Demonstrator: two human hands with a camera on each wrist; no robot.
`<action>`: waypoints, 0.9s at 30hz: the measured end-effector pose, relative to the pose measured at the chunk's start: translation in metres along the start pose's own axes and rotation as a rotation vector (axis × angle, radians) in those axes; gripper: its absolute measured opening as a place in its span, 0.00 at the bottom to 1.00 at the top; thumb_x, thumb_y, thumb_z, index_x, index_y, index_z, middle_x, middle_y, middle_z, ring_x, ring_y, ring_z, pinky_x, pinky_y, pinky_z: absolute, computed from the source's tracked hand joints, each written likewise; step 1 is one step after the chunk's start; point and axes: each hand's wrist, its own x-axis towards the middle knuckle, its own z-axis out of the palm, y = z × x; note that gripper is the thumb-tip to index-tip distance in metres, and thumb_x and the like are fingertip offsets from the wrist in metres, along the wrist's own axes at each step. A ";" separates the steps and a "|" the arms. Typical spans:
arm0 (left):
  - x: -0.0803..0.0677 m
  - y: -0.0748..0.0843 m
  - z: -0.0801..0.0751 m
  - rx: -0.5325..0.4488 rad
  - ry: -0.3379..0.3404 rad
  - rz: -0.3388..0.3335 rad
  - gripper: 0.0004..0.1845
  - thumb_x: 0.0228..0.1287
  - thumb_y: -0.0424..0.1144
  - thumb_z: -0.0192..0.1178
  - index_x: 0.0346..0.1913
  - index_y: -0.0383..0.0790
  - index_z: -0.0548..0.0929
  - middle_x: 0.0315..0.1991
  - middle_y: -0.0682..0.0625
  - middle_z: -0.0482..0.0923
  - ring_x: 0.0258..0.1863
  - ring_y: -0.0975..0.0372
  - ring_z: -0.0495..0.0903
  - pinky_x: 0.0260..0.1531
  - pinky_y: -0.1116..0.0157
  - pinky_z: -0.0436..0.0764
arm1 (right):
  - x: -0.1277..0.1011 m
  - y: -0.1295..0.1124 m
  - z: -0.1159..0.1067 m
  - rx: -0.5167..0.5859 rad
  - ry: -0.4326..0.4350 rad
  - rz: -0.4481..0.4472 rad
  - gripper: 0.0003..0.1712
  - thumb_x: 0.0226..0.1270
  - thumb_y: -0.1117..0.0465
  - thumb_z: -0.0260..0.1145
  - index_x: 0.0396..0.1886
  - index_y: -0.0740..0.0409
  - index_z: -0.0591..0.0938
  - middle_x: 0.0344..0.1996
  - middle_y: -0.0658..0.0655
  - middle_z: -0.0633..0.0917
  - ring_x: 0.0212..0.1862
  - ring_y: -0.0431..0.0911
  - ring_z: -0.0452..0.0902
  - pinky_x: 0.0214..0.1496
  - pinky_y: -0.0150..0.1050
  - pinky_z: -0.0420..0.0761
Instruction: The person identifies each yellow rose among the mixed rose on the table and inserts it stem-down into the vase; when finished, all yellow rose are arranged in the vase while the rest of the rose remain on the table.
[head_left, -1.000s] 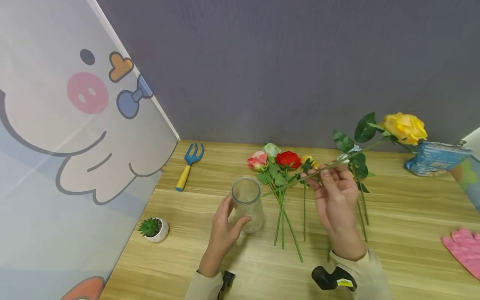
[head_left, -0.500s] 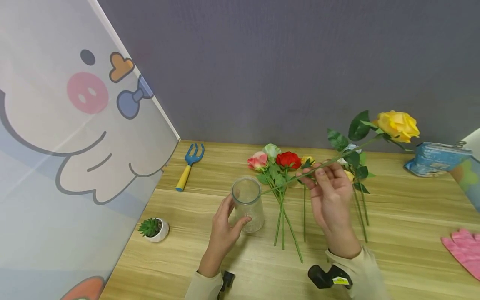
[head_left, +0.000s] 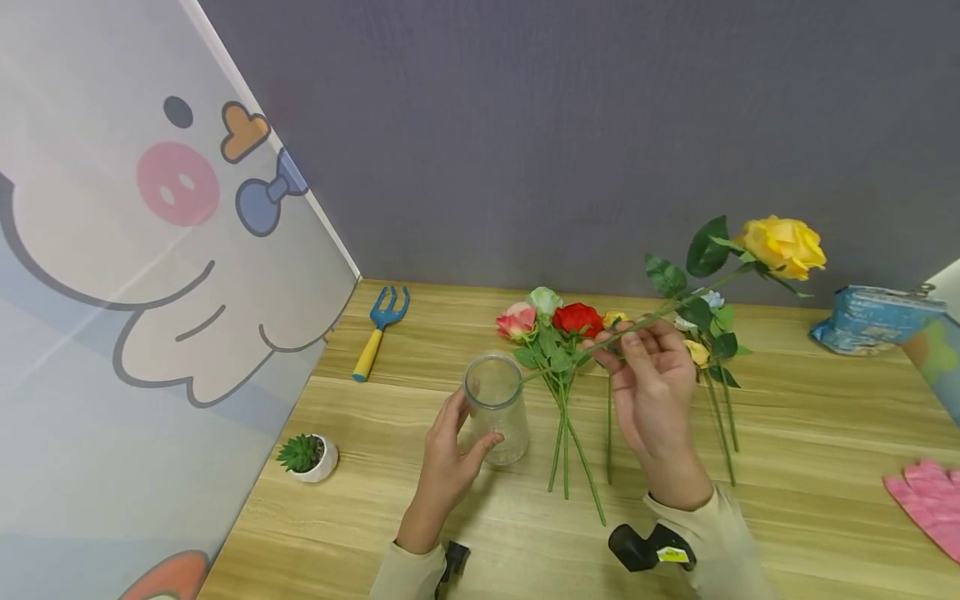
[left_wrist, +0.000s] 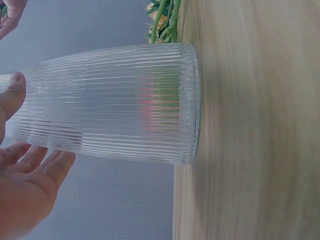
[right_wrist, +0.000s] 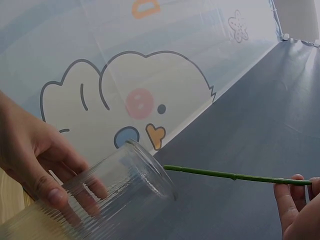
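Note:
A ribbed clear glass vase (head_left: pixel 501 429) stands upright on the wooden table (head_left: pixel 420 350). My left hand (head_left: pixel 447 468) holds it, with the thumb on one side and the fingers on the other, as the left wrist view also shows. My right hand (head_left: pixel 660 396) pinches the green stem of a yellow rose (head_left: pixel 783 247) between thumb and fingers. The rose slants, bloom up to the right and bare stem tip down to the left. In the right wrist view, the stem's tip (right_wrist: pixel 169 168) is close by the vase's rim; whether they touch I cannot tell.
Pink, green, red and yellow artificial flowers (head_left: pixel 576 321) lie behind and right of the vase, more beyond my right hand (head_left: pixel 697 354). A blue-yellow hand fork (head_left: pixel 381 325), potted succulent (head_left: pixel 307 458), blue pouch (head_left: pixel 876 318) and pink glove (head_left: pixel 930 504) lie around. A dark wall rises behind.
The right hand has moved a little left with the yellow rose, whose bloom has shifted left and slightly up. The left hand and the vase have stayed in place.

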 end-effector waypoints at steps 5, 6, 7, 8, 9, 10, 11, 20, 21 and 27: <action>0.000 0.000 0.000 -0.001 -0.004 0.000 0.41 0.55 0.25 0.75 0.71 0.25 0.67 0.64 0.31 0.74 0.63 0.37 0.77 0.64 0.46 0.77 | 0.001 0.002 0.001 -0.021 -0.017 0.006 0.05 0.76 0.80 0.53 0.46 0.73 0.75 0.38 0.63 0.84 0.41 0.51 0.86 0.48 0.43 0.91; 0.000 0.000 0.000 0.000 -0.006 0.000 0.41 0.55 0.25 0.75 0.71 0.25 0.67 0.64 0.31 0.74 0.63 0.38 0.77 0.64 0.46 0.77 | 0.001 0.002 0.002 -0.035 -0.013 0.009 0.05 0.76 0.79 0.54 0.45 0.73 0.75 0.38 0.63 0.84 0.41 0.51 0.86 0.48 0.42 0.91; 0.000 0.000 0.000 -0.001 -0.007 0.001 0.41 0.55 0.25 0.75 0.71 0.25 0.67 0.64 0.31 0.74 0.64 0.38 0.77 0.64 0.46 0.77 | 0.001 0.002 0.002 -0.038 -0.009 0.014 0.05 0.76 0.79 0.54 0.45 0.72 0.75 0.37 0.63 0.84 0.41 0.51 0.86 0.47 0.42 0.91; 0.000 0.000 0.000 0.001 -0.008 0.002 0.41 0.55 0.25 0.75 0.71 0.25 0.67 0.64 0.31 0.74 0.63 0.38 0.77 0.64 0.46 0.77 | 0.001 0.003 0.003 -0.044 -0.004 0.018 0.05 0.76 0.79 0.54 0.45 0.72 0.75 0.37 0.62 0.84 0.41 0.51 0.86 0.47 0.42 0.91; 0.000 0.000 0.000 0.001 -0.009 0.001 0.41 0.55 0.25 0.75 0.71 0.25 0.67 0.64 0.31 0.74 0.63 0.38 0.77 0.64 0.46 0.77 | 0.002 0.004 0.003 -0.047 0.000 0.022 0.05 0.76 0.79 0.54 0.45 0.72 0.75 0.37 0.62 0.84 0.40 0.50 0.86 0.47 0.42 0.91; 0.000 0.000 0.000 0.000 -0.010 0.002 0.41 0.55 0.25 0.75 0.71 0.25 0.67 0.64 0.31 0.74 0.63 0.38 0.77 0.64 0.46 0.77 | 0.002 0.004 0.004 -0.060 0.006 0.025 0.05 0.76 0.79 0.54 0.44 0.71 0.76 0.36 0.61 0.84 0.40 0.50 0.86 0.47 0.41 0.91; 0.000 0.000 0.000 0.000 -0.010 0.002 0.42 0.55 0.25 0.75 0.71 0.25 0.67 0.64 0.31 0.74 0.63 0.38 0.77 0.64 0.46 0.77 | 0.002 0.005 0.004 -0.065 0.008 0.027 0.05 0.76 0.79 0.54 0.44 0.71 0.76 0.36 0.61 0.84 0.40 0.50 0.86 0.47 0.41 0.91; 0.001 0.001 0.000 -0.001 -0.012 -0.003 0.42 0.55 0.25 0.75 0.71 0.25 0.66 0.64 0.31 0.74 0.64 0.38 0.77 0.64 0.46 0.77 | 0.001 0.011 0.005 -0.143 0.020 0.033 0.06 0.77 0.77 0.56 0.43 0.65 0.77 0.35 0.59 0.85 0.40 0.47 0.87 0.46 0.39 0.91; 0.001 0.000 0.000 0.000 -0.011 -0.003 0.42 0.55 0.25 0.75 0.71 0.25 0.66 0.64 0.31 0.74 0.64 0.38 0.77 0.64 0.46 0.77 | 0.001 0.012 0.005 -0.135 0.017 0.037 0.06 0.77 0.77 0.56 0.43 0.65 0.77 0.35 0.59 0.84 0.40 0.48 0.86 0.46 0.39 0.91; 0.000 0.000 0.000 0.007 -0.007 0.000 0.42 0.55 0.25 0.75 0.71 0.25 0.66 0.64 0.31 0.74 0.63 0.37 0.77 0.64 0.46 0.78 | 0.001 0.017 0.006 -0.124 -0.006 0.047 0.07 0.76 0.78 0.55 0.43 0.66 0.76 0.36 0.60 0.84 0.41 0.48 0.86 0.47 0.40 0.91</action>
